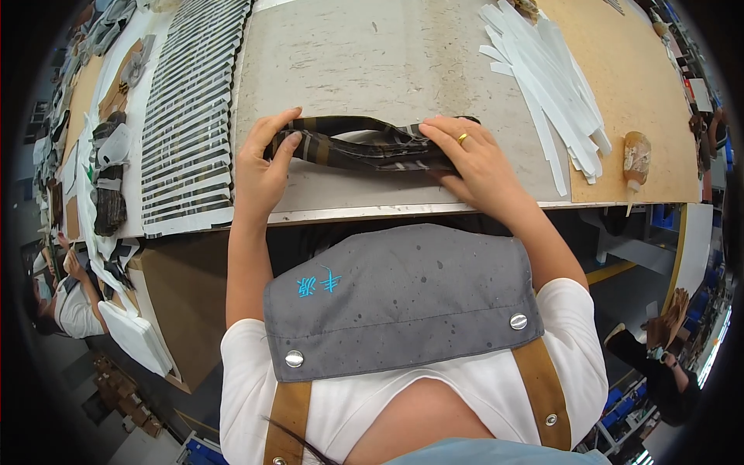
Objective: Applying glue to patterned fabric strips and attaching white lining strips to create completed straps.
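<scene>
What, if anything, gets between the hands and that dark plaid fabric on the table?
Nothing visible does: the left hand holds one end of the dark plaid fabric directly, and the right hand holds the other. The loose white strips lie apart, off to the right.

In front of me: worktable (pixel 333 62), pale grey scuffed top, tan surface (pixel 670 155) along right edge. Brown panel (pixel 186 298) below near-left corner. Dark floor (pixel 572 232) past near edge. Off the near-right corner I see blue bins (pixel 620 411) and a bright light strip (pixel 711 353).
</scene>
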{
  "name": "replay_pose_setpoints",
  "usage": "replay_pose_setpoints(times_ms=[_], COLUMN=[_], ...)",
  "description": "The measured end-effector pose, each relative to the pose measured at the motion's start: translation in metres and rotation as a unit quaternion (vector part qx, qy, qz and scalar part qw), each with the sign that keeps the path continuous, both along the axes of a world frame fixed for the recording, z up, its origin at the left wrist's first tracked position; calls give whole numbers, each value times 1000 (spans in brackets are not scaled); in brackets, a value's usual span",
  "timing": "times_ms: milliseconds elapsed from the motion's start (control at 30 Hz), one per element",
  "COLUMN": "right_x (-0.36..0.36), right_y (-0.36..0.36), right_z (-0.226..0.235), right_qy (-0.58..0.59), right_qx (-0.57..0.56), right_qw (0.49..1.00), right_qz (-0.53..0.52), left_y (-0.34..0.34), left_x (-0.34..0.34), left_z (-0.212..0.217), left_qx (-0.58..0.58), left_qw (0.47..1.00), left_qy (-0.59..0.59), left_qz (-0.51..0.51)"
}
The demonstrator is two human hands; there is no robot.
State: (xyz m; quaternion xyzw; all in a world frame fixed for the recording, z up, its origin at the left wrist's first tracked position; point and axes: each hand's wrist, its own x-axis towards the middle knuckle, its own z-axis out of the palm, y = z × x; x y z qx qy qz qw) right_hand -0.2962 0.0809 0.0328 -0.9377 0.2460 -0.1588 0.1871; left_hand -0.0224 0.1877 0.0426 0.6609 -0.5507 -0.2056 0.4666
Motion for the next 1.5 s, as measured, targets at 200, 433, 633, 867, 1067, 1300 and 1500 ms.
replay_pose_setpoints(times_ms=[200, 433, 633, 867, 1067, 1300, 1500], right_x=[0, -5, -13, -17, -13, -25, -31], right_y=[-21, -38, -37, -33, -41, -55, -55], right_z=[1, 11, 23, 3, 16, 12, 5], right_qy=[13, 46, 146, 85, 128, 56, 8], right_qx=[-16, -60, -83, -138, -115, -38, -18], right_qw=[1000, 997, 985, 986, 985, 997, 1000], right_qz=[-6, 22, -29, -46, -5, 28, 22], left_y=[15, 26, 14, 16, 13, 7, -10], left_x=[3, 3, -2, -9, -20, -16, -18], left_z=[4, 6, -14, -11, -4, 3, 14], left_qx=[48, 40, -18, 25, 33, 164, 184], left_qw=[992, 980, 946, 937, 913, 927, 922], left_qy=[-101, -180, -300, -324, -383, -308, -284], left_qz=[-56, -77, -125, -125, -139, -141, -187])
